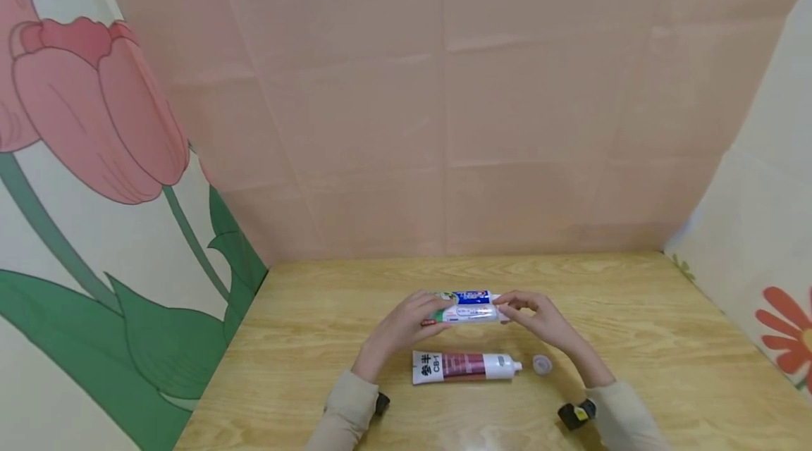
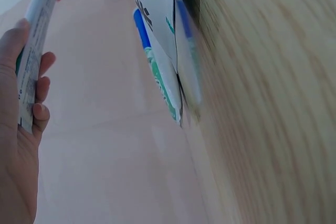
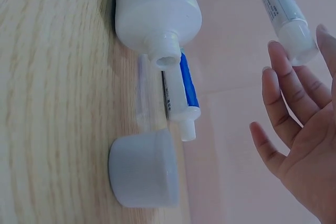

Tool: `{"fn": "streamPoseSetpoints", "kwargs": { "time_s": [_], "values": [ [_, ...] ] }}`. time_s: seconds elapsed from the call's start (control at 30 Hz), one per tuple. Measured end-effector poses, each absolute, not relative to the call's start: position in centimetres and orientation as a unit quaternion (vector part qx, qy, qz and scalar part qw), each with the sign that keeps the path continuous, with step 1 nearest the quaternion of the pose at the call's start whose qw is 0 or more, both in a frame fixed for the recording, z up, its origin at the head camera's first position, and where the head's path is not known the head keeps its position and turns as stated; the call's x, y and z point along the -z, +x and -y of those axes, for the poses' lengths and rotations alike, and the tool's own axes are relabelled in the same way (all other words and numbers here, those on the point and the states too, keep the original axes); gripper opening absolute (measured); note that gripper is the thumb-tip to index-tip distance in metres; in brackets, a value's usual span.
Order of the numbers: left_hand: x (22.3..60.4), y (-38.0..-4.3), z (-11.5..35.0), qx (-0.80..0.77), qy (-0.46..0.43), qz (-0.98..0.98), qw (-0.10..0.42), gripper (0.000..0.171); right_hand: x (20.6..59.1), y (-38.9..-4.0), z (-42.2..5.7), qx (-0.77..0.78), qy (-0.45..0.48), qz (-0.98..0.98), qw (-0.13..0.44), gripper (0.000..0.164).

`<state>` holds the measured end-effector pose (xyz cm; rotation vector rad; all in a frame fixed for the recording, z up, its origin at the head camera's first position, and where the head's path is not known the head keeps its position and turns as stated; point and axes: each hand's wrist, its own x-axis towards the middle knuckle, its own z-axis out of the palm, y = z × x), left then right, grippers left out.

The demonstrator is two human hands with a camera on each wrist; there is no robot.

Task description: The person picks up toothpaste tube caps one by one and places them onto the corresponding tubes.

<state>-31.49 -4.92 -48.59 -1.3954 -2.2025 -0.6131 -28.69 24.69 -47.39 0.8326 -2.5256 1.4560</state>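
From where I stand, the white tube [image 1: 472,313] is up off the table [image 1: 304,338], level between both hands. The left hand [image 1: 406,320] grips its left end, fingers curled round the body; the right hand [image 1: 539,317] appears to pinch the held tube's cap [image 3: 297,43] at the right end, its other fingers loosely bent.

My worry is the grip: if the left hand squeezes hard while that cap is loose, paste could spurt out, and a slip of those few fingertips could drop the cap. Just beyond, on the far side, lies the blue tube [image 1: 472,297], its nozzle bare, so a dropped tube might knock it.

On the near side the purple tube [image 1: 466,366] lies uncapped, nozzle pointing right towards a loose cap [image 1: 542,365], the two apart. A lowered right forearm could sweep that cap away, while weight on the purple tube could push paste onto the wood.
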Motion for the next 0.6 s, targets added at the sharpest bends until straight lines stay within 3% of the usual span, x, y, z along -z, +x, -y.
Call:
{"fn": "streamPoseSetpoints", "kwargs": {
  "time_s": [0.23,0.6],
  "values": [
    [48.9,-31.1,5.0,0.221,-0.507,0.803,0.222,0.046,49.2,-29.1,-25.6,-0.47,0.274,0.839,0.034,0.021],
    [48.8,-31.4,5.1,0.23,-0.507,0.799,0.228,0.045,48.5,-28.9,-25.7,-0.46,0.313,0.831,0.024,0.038]
  ]
}}
